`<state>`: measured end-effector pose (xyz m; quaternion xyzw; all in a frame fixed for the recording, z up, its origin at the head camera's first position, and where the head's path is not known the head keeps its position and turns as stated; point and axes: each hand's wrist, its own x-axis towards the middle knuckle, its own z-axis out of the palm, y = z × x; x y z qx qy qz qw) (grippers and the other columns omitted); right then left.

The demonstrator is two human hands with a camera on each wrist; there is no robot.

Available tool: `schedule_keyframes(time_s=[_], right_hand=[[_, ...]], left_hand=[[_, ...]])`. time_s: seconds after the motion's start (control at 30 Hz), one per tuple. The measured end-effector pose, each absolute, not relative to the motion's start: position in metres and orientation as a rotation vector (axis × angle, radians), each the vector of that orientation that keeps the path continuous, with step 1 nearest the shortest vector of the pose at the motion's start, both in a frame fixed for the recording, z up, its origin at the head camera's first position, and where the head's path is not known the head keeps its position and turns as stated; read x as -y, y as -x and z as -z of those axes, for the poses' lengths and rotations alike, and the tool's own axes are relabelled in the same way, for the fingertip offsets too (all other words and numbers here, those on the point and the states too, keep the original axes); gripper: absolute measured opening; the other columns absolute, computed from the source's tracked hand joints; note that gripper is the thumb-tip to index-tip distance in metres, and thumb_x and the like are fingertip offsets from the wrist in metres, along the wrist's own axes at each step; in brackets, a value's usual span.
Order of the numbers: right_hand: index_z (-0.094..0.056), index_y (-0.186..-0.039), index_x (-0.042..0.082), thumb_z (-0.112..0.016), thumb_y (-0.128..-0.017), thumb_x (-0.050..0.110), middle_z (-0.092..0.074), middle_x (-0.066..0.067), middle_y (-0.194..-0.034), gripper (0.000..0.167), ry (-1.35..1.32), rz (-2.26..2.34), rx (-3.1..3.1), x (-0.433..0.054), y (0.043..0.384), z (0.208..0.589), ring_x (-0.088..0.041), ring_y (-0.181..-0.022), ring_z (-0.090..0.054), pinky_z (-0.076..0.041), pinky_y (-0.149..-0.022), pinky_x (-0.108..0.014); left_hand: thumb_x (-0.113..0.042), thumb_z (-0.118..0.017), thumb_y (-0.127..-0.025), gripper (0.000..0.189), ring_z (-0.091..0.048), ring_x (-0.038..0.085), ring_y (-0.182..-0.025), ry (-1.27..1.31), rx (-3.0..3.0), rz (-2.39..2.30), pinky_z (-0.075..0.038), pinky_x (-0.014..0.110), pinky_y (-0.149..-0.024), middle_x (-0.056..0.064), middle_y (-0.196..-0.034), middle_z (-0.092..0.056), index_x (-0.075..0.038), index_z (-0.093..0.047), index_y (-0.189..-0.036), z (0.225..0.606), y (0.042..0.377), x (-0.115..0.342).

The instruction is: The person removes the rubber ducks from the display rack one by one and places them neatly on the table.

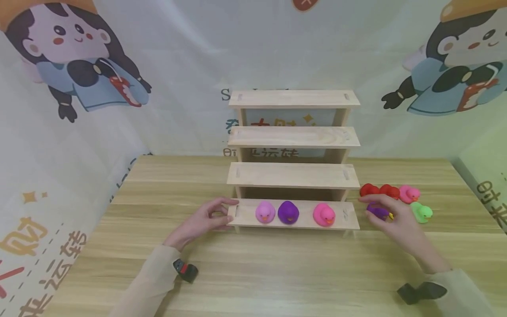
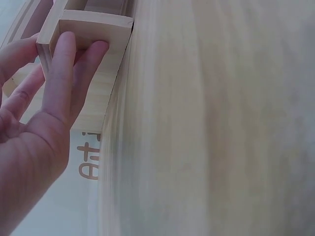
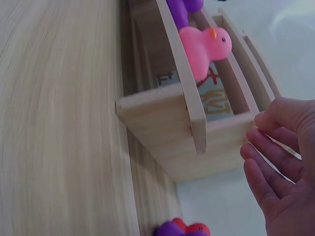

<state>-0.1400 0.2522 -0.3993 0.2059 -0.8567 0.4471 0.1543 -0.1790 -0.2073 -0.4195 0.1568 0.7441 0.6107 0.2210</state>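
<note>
Currently — pale, four-tiered wooden shelf (image 1: 293,175) | left hand (image 1: 200,221): grip clamped on its end | right hand (image 1: 401,224): grip apart

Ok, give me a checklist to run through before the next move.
1. Left hand steadying the bottom step: ok, it grips the left end.
2. Right hand free: ok, it holds nothing.
3. Right hand clear of the stand: cannot tell, its fingertips are close to the right end.
4. Ducks on the bottom step upright: ok, the lilac duck, dark purple duck and pink duck all stand.
5. Those three evenly spaced: not ok, the gap beside the pink duck is wider.
6. Table right of the stand free of ducks: not ok, at least five are there.
</note>
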Motion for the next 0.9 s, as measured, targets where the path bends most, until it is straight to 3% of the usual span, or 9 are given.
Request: schedule_keyframes(time_s=[0.17, 0.4, 0.6, 0.73, 0.9], right_hand=[[-0.066, -0.113, 0.000, -0.072, -0.079, -0.013, -0.066, -0.004, -0.107, 0.037, -0.654, -1.312, 2.460, -0.238, 0.143, 0.402, -0.009, -0.090, -0.059, -0.049, -0.067, -0.015], [-0.066, -0.115, 0.004, -0.072, -0.080, -0.011, -0.065, -0.007, -0.115, 0.039, -0.757, -1.384, 2.442, -0.219, 0.148, 0.400, -0.009, -0.104, -0.058, -0.049, -0.086, -0.018], [-0.063, -0.120, -0.001, -0.071, -0.084, -0.005, -0.063, -0.016, -0.118, 0.036, -0.772, -1.421, 2.483, -0.206, 0.150, 0.398, -0.017, -0.107, -0.059, -0.048, -0.090, -0.019], [-0.062, -0.120, -0.002, -0.069, -0.086, -0.003, -0.063, -0.015, -0.119, 0.035, -0.796, -1.468, 2.489, -0.201, 0.151, 0.399, -0.023, -0.108, -0.059, -0.048, -0.092, -0.022], [-0.064, -0.120, 0.001, -0.070, -0.086, -0.001, -0.064, -0.009, -0.119, 0.034, -0.802, -1.474, 2.516, -0.198, 0.150, 0.403, -0.018, -0.109, -0.058, -0.048, -0.093, -0.023]], left_hand=[[-0.005, -0.061, -0.094, 0.045, -0.060, 0.031, -0.098, -0.422, -2.051, -1.693, -0.054, 0.041, -0.086, 0.021, -0.106, -0.053, -0.001, -0.048, -0.137, 0.420, 0.178, 0.208], [-0.003, -0.061, -0.094, 0.046, -0.060, 0.028, -0.098, -0.424, -2.050, -1.700, -0.054, 0.041, -0.086, 0.021, -0.107, -0.052, 0.000, -0.048, -0.137, 0.421, 0.179, 0.207], [-0.010, -0.064, -0.094, 0.046, -0.058, 0.026, -0.096, -0.444, -2.138, -1.621, -0.055, 0.038, -0.084, 0.019, -0.105, -0.054, -0.003, -0.050, -0.137, 0.420, 0.179, 0.209], [-0.012, -0.064, -0.094, 0.046, -0.057, 0.025, -0.094, -0.451, -2.161, -1.599, -0.055, 0.038, -0.084, 0.018, -0.104, -0.054, -0.004, -0.051, -0.137, 0.420, 0.179, 0.209], [-0.012, -0.064, -0.094, 0.046, -0.058, 0.024, -0.093, -0.445, -2.165, -1.599, -0.055, 0.036, -0.083, 0.017, -0.103, -0.055, -0.004, -0.051, -0.137, 0.420, 0.179, 0.208]])
